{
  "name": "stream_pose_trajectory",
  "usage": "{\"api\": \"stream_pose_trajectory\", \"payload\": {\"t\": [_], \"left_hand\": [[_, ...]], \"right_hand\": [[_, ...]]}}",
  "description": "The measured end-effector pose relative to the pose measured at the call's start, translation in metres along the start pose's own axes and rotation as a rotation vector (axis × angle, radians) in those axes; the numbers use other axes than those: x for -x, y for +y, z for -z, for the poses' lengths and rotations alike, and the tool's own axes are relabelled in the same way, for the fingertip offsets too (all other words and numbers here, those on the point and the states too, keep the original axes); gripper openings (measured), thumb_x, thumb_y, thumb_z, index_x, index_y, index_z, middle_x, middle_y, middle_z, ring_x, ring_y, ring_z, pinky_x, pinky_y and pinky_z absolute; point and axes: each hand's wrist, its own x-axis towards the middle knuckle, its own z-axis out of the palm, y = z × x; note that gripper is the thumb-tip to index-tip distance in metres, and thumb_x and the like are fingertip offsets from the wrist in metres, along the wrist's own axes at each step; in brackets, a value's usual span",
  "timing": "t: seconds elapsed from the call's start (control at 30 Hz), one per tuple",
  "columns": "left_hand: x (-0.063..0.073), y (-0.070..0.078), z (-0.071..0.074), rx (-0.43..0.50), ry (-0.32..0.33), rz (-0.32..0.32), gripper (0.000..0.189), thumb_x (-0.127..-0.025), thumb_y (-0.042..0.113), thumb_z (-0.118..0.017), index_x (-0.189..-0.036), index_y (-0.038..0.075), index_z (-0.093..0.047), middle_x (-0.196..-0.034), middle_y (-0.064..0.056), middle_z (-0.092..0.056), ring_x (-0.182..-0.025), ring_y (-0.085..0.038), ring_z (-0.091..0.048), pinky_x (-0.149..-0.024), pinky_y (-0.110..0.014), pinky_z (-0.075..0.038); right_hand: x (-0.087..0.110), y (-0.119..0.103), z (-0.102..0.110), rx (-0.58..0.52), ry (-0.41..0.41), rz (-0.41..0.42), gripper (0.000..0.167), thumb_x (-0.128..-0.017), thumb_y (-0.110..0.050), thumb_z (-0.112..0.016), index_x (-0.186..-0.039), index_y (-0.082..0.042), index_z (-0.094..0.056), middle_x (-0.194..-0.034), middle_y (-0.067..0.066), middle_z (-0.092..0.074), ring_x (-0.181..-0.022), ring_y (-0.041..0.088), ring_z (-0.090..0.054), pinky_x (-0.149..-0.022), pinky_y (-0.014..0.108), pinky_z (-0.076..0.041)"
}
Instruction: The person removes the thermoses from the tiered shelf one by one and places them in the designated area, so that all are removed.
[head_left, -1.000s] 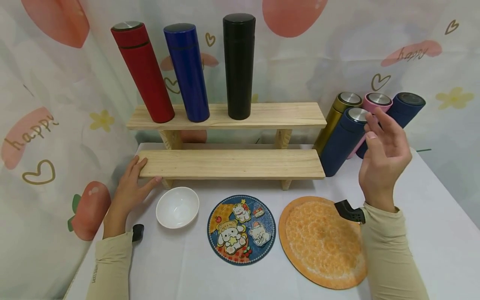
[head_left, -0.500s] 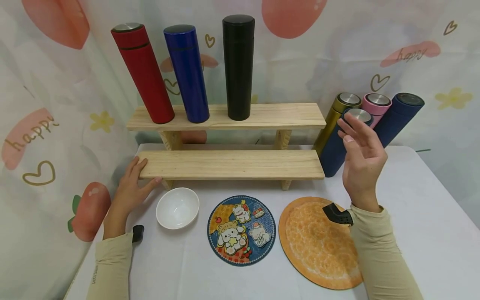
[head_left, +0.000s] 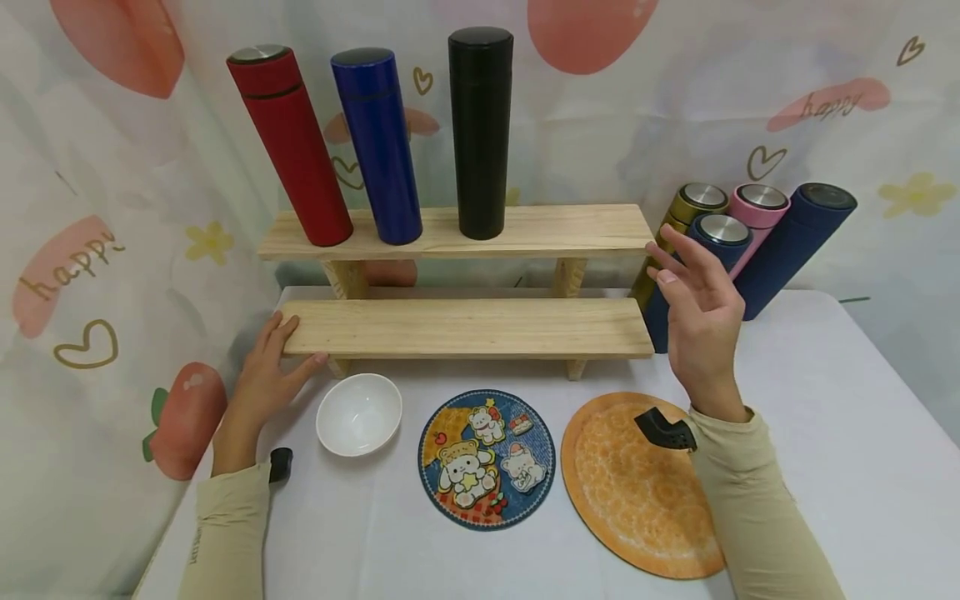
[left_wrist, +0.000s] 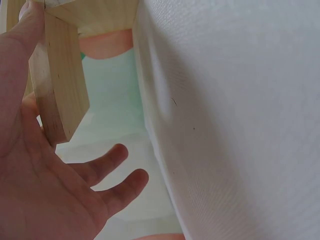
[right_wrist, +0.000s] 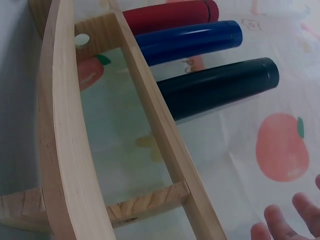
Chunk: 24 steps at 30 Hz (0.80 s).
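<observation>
- left hand (head_left: pixel 264 377) lies flat on the table (head_left: pixel 825 433) at the left end of the lower shelf (head_left: pixel 465 327), fingers straight against the board's end, thumb under its front edge; it looks set there to steady the rack. the left wrist view shows the palm open beside the wood, holding nothing.
- white bowl (head_left: pixel 358 414) sits just in front of that shelf end, near the hand but apart from it.
- upper shelf (head_left: pixel 457 230) carries a red flask (head_left: pixel 291 147), blue flask (head_left: pixel 377 143) and black flask (head_left: pixel 481 133), upright in a row from the left; its right half is bare.
- cartoon mat (head_left: pixel 486 458) and orange mat (head_left: pixel 637 483) lie flat side by side before the rack.
- right hand (head_left: pixel 697 312) hangs in the air off the shelves' right end, fingers spread and empty, nothing in its grasp.
- just behind it a gold flask (head_left: pixel 678 225), navy flask (head_left: pixel 712 242), pink flask (head_left: pixel 753 212) and dark blue flask (head_left: pixel 795 250) stand clustered on the table, close within its reach.
</observation>
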Motion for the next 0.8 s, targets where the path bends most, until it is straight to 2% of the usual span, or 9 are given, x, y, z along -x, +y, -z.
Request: {"api": "stream_pose_trajectory", "payload": {"t": [0.2, 0.47, 0.63, 0.8], "left_hand": [[0.0, 0.0, -0.001, -0.004, -0.011, 0.022, 0.093, -0.102, 0.051, -0.07, -0.17, 0.008, -0.024, -0.178, -0.02, -0.005, -0.155, -0.059, -0.015, -0.116, -0.081, -0.02], [-0.001, 0.002, -0.002, -0.009, -0.019, 0.044, 0.095, -0.102, 0.055, -0.069, -0.171, 0.01, -0.022, -0.179, -0.018, -0.003, -0.156, -0.058, -0.014, -0.116, -0.081, -0.02], [-0.002, 0.0, -0.001, -0.013, -0.012, 0.04, 0.095, -0.102, 0.055, -0.069, -0.171, 0.009, -0.022, -0.179, -0.018, -0.003, -0.156, -0.057, -0.014, -0.116, -0.081, -0.02], [-0.003, -0.003, -0.002, -0.004, -0.008, 0.021, 0.094, -0.102, 0.052, -0.071, -0.171, 0.008, -0.023, -0.179, -0.018, -0.004, -0.156, -0.057, -0.014, -0.116, -0.08, -0.02]], "right_hand": [[-0.002, 0.008, -0.011, 0.05, -0.037, -0.038, 0.043, -0.1, 0.008, -0.059, -0.143, 0.008, -0.06, -0.149, 0.026, -0.057, -0.134, 0.038, -0.059, -0.11, 0.033, -0.049], [-0.014, 0.02, -0.036, 0.111, -0.097, -0.098, 0.046, -0.102, 0.003, -0.061, -0.148, 0.004, -0.059, -0.154, 0.023, -0.053, -0.14, 0.04, -0.054, -0.116, 0.038, -0.045], [-0.024, 0.029, -0.055, 0.138, -0.139, -0.131, 0.049, -0.102, 0.002, -0.061, -0.151, 0.004, -0.055, -0.155, 0.021, -0.051, -0.142, 0.037, -0.053, -0.116, 0.037, -0.045], [-0.03, 0.036, -0.07, 0.117, -0.161, -0.17, 0.057, -0.101, 0.002, -0.062, -0.155, 0.006, -0.047, -0.157, 0.018, -0.05, -0.142, 0.033, -0.052, -0.113, 0.034, -0.047]]}}
